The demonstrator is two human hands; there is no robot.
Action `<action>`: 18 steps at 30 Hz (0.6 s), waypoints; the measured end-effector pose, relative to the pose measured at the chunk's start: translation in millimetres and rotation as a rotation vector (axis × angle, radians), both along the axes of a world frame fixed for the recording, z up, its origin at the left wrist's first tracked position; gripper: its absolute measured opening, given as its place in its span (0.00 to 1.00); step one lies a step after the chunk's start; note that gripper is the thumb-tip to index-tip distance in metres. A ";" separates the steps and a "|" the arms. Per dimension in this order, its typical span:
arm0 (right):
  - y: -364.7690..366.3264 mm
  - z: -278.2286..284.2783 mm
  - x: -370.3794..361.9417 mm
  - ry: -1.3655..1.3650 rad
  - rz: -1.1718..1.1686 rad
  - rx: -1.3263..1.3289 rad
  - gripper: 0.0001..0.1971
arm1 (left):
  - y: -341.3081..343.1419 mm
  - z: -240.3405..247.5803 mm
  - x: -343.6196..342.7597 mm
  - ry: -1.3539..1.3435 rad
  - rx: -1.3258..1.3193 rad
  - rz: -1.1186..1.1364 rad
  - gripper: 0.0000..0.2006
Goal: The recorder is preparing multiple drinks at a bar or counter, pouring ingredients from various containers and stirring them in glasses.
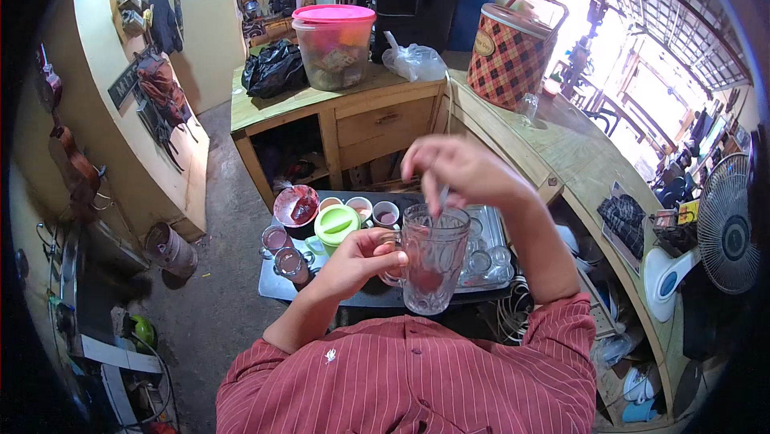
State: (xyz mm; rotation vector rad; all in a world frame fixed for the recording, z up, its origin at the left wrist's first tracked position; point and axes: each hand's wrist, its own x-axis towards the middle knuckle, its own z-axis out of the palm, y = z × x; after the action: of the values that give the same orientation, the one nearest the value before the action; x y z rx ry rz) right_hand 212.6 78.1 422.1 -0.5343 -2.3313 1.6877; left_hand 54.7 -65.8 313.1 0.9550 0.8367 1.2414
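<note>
My left hand [359, 261] is closed round the handle of a large, clear, patterned glass pitcher [433, 269], held upright in front of my chest. Little shows inside it beyond a reddish tint that may be my shirt seen through the glass. Over its mouth is my right hand [457, 168], blurred, its fingers pinched on a thin, spoon-like utensil [440, 200] that points down into the pitcher. Left of the pitcher, a green-lidded jug [336, 224] stands among several cups of brown drink, including a glass mug [290, 264].
A tray [504, 273] with upturned clear glasses lies right of the pitcher. Behind the cups sits a bowl [293, 208] with a red packet. A wooden counter [377, 101] bears a pink-lidded tub [334, 49] and a plaid cooler jug [513, 53]. A fan [726, 221] stands at right.
</note>
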 end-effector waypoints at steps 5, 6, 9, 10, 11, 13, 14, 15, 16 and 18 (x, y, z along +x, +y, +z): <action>14.8 6.8 8.7 0.285 -0.190 0.015 0.14 | 2.9 -3.7 -0.4 0.008 0.009 0.019 0.15; 18.7 6.8 10.9 0.367 -0.265 0.004 0.13 | 2.1 -3.1 -1.4 0.017 0.027 0.030 0.10; -0.7 -5.1 1.6 0.152 -0.169 0.085 0.13 | 3.8 0.5 1.3 0.059 0.033 0.068 0.09; -12.3 -5.5 -1.2 0.019 -0.102 0.081 0.12 | 4.7 2.3 4.1 0.094 0.022 0.094 0.12; -10.9 -14.9 -4.6 -0.017 0.018 0.054 0.11 | 5.6 1.7 5.2 0.095 0.021 0.094 0.12; -3.3 -10.6 3.6 0.120 -0.109 0.029 0.11 | 7.9 -1.4 6.3 0.084 0.006 0.091 0.11; 3.6 -4.4 8.7 0.190 -0.237 0.055 0.13 | 7.5 -3.9 5.3 0.084 0.005 0.094 0.11; 10.6 -1.6 10.6 0.272 -0.367 0.032 0.13 | 6.5 -7.1 3.5 0.094 0.000 0.106 0.09; 11.6 -3.3 10.8 0.295 -0.364 0.005 0.13 | 6.2 -10.1 2.4 0.104 -0.004 0.118 0.17; 6.5 -8.6 9.4 0.204 -0.288 0.014 0.12 | 10.8 -15.2 2.6 0.119 0.058 0.141 0.14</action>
State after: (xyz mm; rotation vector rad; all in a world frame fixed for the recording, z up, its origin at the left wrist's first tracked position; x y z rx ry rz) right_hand 222.0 84.6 413.4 -0.6288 -2.0132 1.5152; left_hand 57.4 -55.0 297.9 1.0390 0.9800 1.3460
